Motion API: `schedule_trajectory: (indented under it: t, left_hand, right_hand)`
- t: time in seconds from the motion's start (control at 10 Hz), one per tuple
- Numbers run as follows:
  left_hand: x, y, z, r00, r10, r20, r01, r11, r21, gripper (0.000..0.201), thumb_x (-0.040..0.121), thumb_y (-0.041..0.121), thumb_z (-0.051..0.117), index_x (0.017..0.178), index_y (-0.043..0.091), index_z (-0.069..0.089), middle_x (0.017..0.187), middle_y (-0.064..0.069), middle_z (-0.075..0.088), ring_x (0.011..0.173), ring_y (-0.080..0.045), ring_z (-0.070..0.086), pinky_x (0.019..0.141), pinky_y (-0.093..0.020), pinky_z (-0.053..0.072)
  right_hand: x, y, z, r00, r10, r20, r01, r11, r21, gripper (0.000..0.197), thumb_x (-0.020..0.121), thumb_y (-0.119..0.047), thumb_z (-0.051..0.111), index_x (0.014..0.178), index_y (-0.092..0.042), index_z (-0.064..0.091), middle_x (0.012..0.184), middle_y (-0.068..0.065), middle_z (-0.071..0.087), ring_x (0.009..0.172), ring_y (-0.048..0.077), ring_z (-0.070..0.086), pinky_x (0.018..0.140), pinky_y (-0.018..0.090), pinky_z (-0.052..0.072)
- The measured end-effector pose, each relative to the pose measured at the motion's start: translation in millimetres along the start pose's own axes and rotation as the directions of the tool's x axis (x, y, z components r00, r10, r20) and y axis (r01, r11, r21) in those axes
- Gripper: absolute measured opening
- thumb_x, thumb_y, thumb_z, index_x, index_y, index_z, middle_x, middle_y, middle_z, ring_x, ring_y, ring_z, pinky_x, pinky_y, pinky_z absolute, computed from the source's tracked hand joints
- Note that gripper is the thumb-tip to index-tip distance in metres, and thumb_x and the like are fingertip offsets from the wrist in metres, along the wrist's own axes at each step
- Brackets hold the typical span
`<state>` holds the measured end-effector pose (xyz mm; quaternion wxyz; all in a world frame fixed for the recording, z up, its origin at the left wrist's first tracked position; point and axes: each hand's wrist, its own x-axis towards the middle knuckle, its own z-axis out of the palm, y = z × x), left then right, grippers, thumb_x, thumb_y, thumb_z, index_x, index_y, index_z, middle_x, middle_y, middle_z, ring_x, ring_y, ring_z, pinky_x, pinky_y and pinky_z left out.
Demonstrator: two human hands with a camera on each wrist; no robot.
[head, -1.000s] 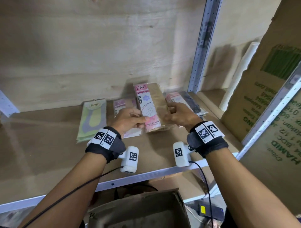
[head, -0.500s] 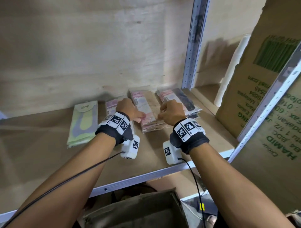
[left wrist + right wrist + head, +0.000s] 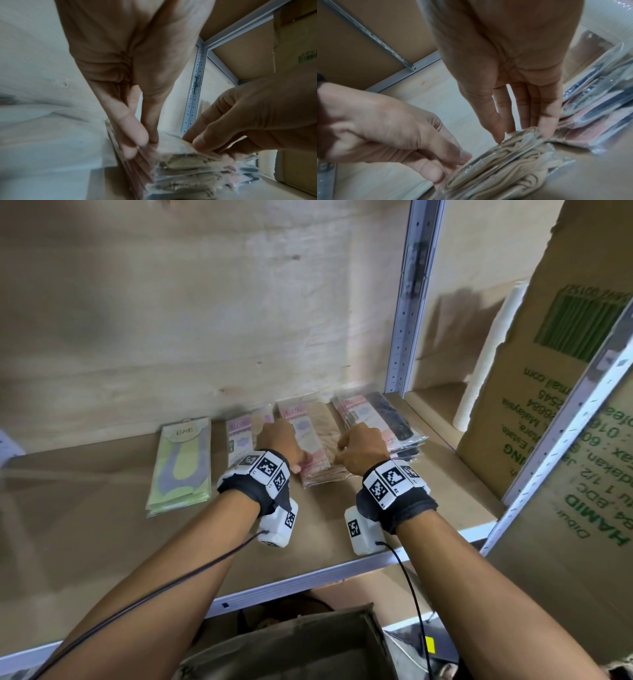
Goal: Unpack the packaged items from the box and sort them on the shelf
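1. Beige stocking packs (image 3: 317, 446), in clear plastic with pink card labels, are lying stacked on the shelf (image 3: 102, 529) near the back wall.
2. Left hand (image 3: 279, 443) is pressing the stack's left edge; thumb on top, fingers (image 3: 135, 136) running down the side.
3. Right hand (image 3: 359, 445) is holding the right edge, fingertips (image 3: 546, 129) resting on the top pack and along its side.
4. Both hands are narrow, fingers close together, bracketing the one stack.
5. Black stocking packs (image 3: 380, 419) are sitting just beside it on the right, close to the metal upright (image 3: 409, 302).
6. Lilac-labelled pack (image 3: 239, 436) is lying left of the left hand; green insole pack (image 3: 181, 467) further left, apart.
7. Open cardboard box (image 3: 291, 645) is sitting below the shelf edge.
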<state>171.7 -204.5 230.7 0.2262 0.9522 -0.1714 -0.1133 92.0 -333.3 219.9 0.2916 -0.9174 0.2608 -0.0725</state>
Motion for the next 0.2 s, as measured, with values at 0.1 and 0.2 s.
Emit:
schedule_trajectory:
  t: [0.1, 0.2]
  left_hand:
    - [-5.8, 3.3, -13.5, 0.999, 0.01, -0.032, -0.009, 0.999, 0.049, 0.046, 0.079, 0.035, 0.084, 0.107, 0.002, 0.068, 0.102, -0.014, 0.075, 0.087, -0.024, 0.074, 0.059, -0.027, 0.054]
    - [-10.6, -8.3, -34.6, 0.992, 0.056, -0.117, -0.07, 0.989, -0.126, 0.028, 0.082, 0.032, 0.081, 0.089, 0.006, 0.071, 0.085, -0.012, 0.078, 0.067, -0.021, 0.076, 0.054, -0.028, 0.056]
  right_hand:
    - [-2.2, -2.0, -4.4, 1.0, -0.017, 0.012, 0.017, 1.0, -0.01, 0.028, 0.085, -0.009, 0.071, 0.113, -0.005, 0.072, 0.118, 0.014, 0.068, 0.106, 0.028, 0.065, 0.095, 0.033, 0.054]
    - [-7.2, -5.7, -12.5, 0.99, -0.102, -0.097, 0.103, 0.995, 0.005, 0.033, 0.087, -0.017, 0.067, 0.12, -0.015, 0.069, 0.131, 0.009, 0.059, 0.118, 0.025, 0.058, 0.104, 0.033, 0.046]
